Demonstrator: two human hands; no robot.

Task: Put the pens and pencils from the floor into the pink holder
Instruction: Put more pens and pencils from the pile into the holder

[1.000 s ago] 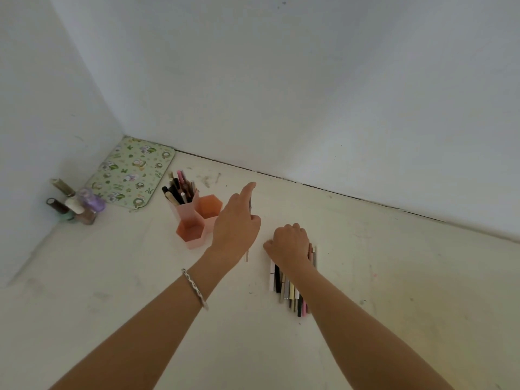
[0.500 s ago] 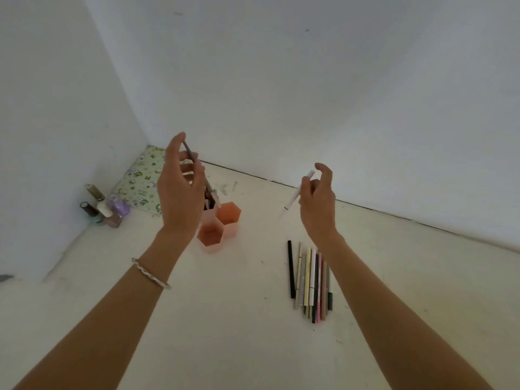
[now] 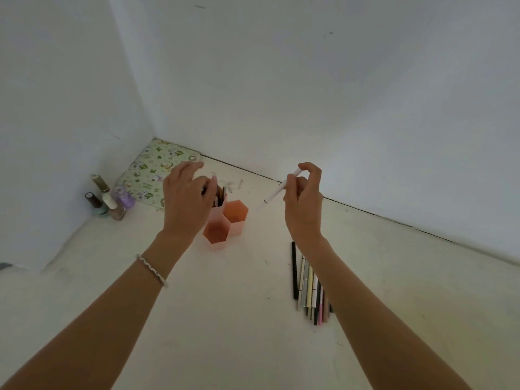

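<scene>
Pinched a white pen (image 3: pixel 281 187) between the thumb and curled fingertips of the right hand (image 3: pixel 304 204), raised in the air above the pale floor (image 3: pixel 225 319). Tilted that pen with its dark tip down and leftward, toward the pink holder (image 3: pixel 235 229) yet apart from it.

Hovered the left hand (image 3: pixel 187 198) over the holder's rear cup, fingers loosely spread and, as far as could be told from behind the knuckles, gripping nothing. Wore a thin silver bracelet (image 3: pixel 152 270) on the left wrist.

Seen just beneath that hand, upright on the floor: the holder, built of three joined hexagonal cups. Packed into the rear cup, partly hidden by the left palm: a cluster of dark pens (image 3: pixel 221 196). Turned toward the camera, showing orange-pink insides: the front cup and the right-hand cup.

Laid out on the floor below the right wrist, well to the right of the holder: a tight row of pens and pencils (image 3: pixel 308 280), side by side, in black, grey, yellow-green, white and pink, its right edge covered by the forearm.

Grouped near the left wall (image 3: pixel 56 108): several small nail-polish bottles (image 3: pixel 108 201). Spread flat in the corner behind them: a green patterned mat (image 3: pixel 157 173).
</scene>
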